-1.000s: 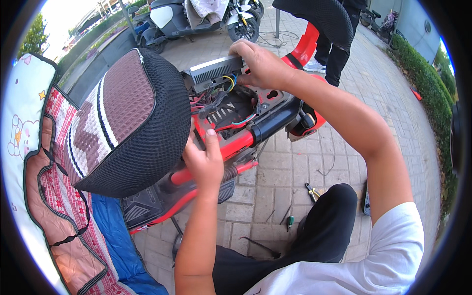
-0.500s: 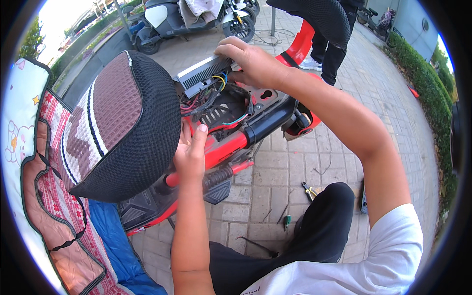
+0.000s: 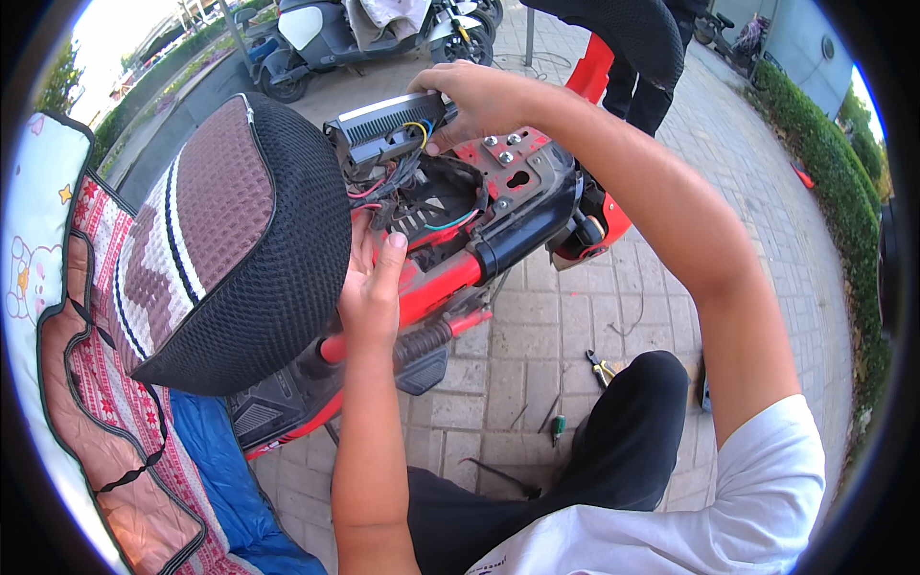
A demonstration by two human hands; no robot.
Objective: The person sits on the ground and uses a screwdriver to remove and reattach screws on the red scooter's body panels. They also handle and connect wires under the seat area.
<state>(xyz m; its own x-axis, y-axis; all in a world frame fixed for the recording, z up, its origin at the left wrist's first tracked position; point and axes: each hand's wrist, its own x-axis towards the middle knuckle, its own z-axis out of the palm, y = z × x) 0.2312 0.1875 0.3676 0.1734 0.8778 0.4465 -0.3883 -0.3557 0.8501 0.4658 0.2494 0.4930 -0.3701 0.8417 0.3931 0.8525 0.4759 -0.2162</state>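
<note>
My right hand (image 3: 476,99) grips the right end of a silver finned controller box (image 3: 385,131), fingers over its top and thumb below. The box is held tilted above the opened body of a red electric scooter (image 3: 436,292). Yellow, blue, pink and black wires (image 3: 398,177) run from beneath it into the cavity. My left hand (image 3: 372,287) is beside the raised padded seat (image 3: 287,278), thumb stretched up and apart from the fingers. Its fingertips reach toward the wires and are partly hidden; nothing shows in its grasp.
Right of the cavity is a bolted metal plate (image 3: 517,168). Pliers (image 3: 601,368) and a green-handled screwdriver (image 3: 559,429) lie on the paving by my knee. A quilted cover (image 3: 105,383) hangs at the left. Behind stand a parked scooter (image 3: 355,38) and another person's dark-trousered legs (image 3: 652,91).
My right hand has shifted slightly left and up with the controller box, which has tilted. More of the bolted plate shows. My left hand has hardly moved.
</note>
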